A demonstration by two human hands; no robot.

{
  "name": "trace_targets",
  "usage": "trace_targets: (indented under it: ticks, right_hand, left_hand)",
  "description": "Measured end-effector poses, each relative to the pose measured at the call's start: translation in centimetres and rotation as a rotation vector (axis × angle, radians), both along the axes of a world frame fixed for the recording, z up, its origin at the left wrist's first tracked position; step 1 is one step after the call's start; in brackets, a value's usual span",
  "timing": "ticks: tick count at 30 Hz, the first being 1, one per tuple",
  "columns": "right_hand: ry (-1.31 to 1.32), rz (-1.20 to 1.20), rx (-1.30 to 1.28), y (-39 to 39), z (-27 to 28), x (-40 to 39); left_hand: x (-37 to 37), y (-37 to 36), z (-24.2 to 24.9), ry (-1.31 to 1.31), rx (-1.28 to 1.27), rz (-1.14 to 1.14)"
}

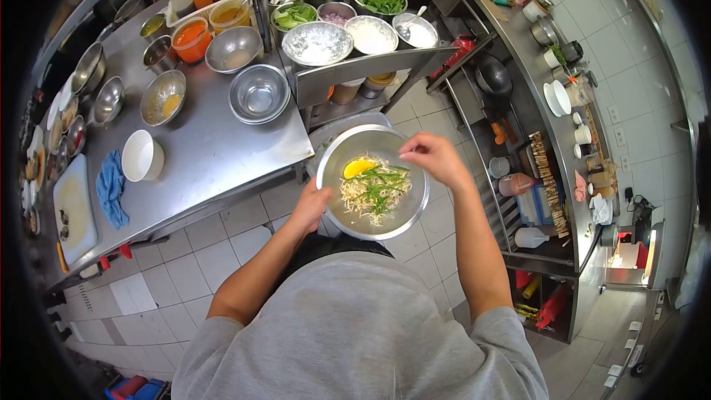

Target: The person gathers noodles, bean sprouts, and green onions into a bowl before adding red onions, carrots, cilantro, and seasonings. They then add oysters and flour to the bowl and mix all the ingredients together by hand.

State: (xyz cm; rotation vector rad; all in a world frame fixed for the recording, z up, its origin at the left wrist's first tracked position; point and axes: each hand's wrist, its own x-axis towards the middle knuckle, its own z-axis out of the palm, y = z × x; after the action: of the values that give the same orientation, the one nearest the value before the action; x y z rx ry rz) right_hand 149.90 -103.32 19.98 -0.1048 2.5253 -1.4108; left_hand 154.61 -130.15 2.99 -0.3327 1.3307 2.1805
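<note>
Grey shirt point(355, 326), bowl point(404, 212) above kitchen tiles point(217, 258)

Over to the left I can see a steel desk point(215, 144) bearing a white bowl point(142, 155) between a crumpled blue cloth point(111, 189) and some metal bowls point(259, 94), with a cutting board point(75, 210) near one end and a tub of orange-red sauce point(192, 39) toward the far side.

Sprouts point(375, 211) lie in the mixing bowl point(370, 142), right of the counter point(207, 150).
</note>
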Motion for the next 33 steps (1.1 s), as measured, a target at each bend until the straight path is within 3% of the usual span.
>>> trace_targets:
  ticks: [6, 8, 10, 12, 13, 15, 16, 18, 20, 22, 24, 26, 29, 32, 33]
  right_hand:
    - [0.291, -0.412, -0.645, 6.5, 2.0, 0.4]
    - [0.313, -0.486, -0.798, 7.8, -1.7, -0.1]
    - [0.246, -0.744, -0.934, 9.3, -8.6, -0.5]
    - [-0.096, -0.559, -0.209, 10.7, -18.3, 0.0]
    - [0.044, -0.261, 0.109, 11.4, -24.2, 1.4]
    - [0.069, -0.116, 0.439, 12.8, -29.9, 5.4]
    - [-0.050, -0.272, 0.455, 13.8, -30.8, 6.5]
    - [-0.393, -0.400, 0.227, 16.8, -27.0, 7.5]
    - [-0.602, -0.454, 0.220, 24.0, -29.7, 8.5]
    - [-0.579, -0.531, 0.256, 30.8, -32.0, 11.2]
    - [-0.238, -0.591, 0.220, 37.4, -35.7, 15.5]
    - [-0.476, -0.664, 0.197, 43.0, -35.1, 17.8]
    - [-0.608, -0.739, 0.201, 51.8, -34.1, 19.5]
    - [-0.628, -0.741, 0.089, 56.9, -28.4, 15.6]
    - [-0.493, -0.716, 0.074, 59.6, -29.1, 14.3]
  left_hand:
    - [-0.9, -1.7, 1.8, -0.016, 0.024, 0.104]
    - [-1.2, -2.1, 3.1, -0.047, 0.011, 0.137]
    - [-1.8, -2.0, 3.9, -0.075, 0.000, 0.175]
    - [-2.3, -1.9, 4.3, -0.095, -0.012, 0.178]
    - [-2.5, -1.6, 4.8, -0.093, -0.023, 0.185]
    - [-2.8, -0.2, 6.1, -0.069, -0.038, 0.220]
    - [-3.1, 0.8, 6.8, -0.067, -0.048, 0.239]
    - [-3.2, 3.1, 7.8, -0.023, -0.061, 0.278]
    - [-3.3, 6.1, 8.0, -0.013, -0.079, 0.308]
    - [-3.7, 10.0, 7.6, 0.001, -0.085, 0.342]
    - [-4.0, 14.5, 7.2, -0.015, -0.053, 0.391]
    - [-4.5, 19.4, 7.1, -0.019, -0.041, 0.442]
    - [-5.6, 26.7, 8.0, -0.025, -0.004, 0.515]
    - [-7.0, 32.6, 8.9, 0.001, 0.015, 0.582]
    - [-7.7, 34.2, 9.1, 0.027, 0.017, 0.603]
